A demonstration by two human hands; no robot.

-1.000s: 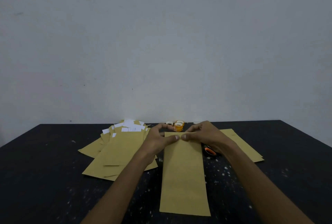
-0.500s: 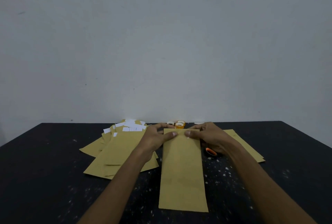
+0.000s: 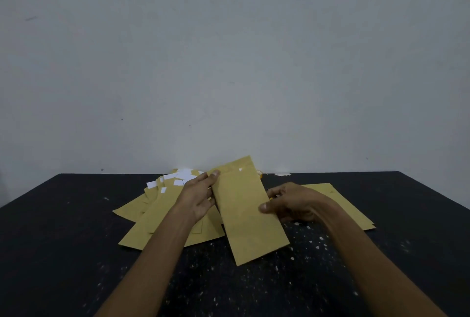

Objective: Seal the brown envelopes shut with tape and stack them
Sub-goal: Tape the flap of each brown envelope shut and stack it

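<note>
The brown envelope (image 3: 248,211) is up off the black table (image 3: 63,240), tilted, held between both hands: the left hand (image 3: 199,196) grips its upper left edge, the right hand (image 3: 292,204) pinches its right edge. A loose pile of envelopes (image 3: 152,215) with white slips lies left; another envelope (image 3: 343,204) lies right.

Both hands hold one envelope (image 3: 248,211) tilted above the black table (image 3: 63,240), its top end leaning left. The left hand (image 3: 199,198) grips its left edge, thumb near the top corner. The right hand (image 3: 292,204) pinches its right edge, thumb on the face. Left of the envelope lies a loose pile (image 3: 157,225) with white slips (image 3: 178,179) at the far end. Right of it lie flat envelopes (image 3: 340,204). White flecks dot the table below it.
</note>
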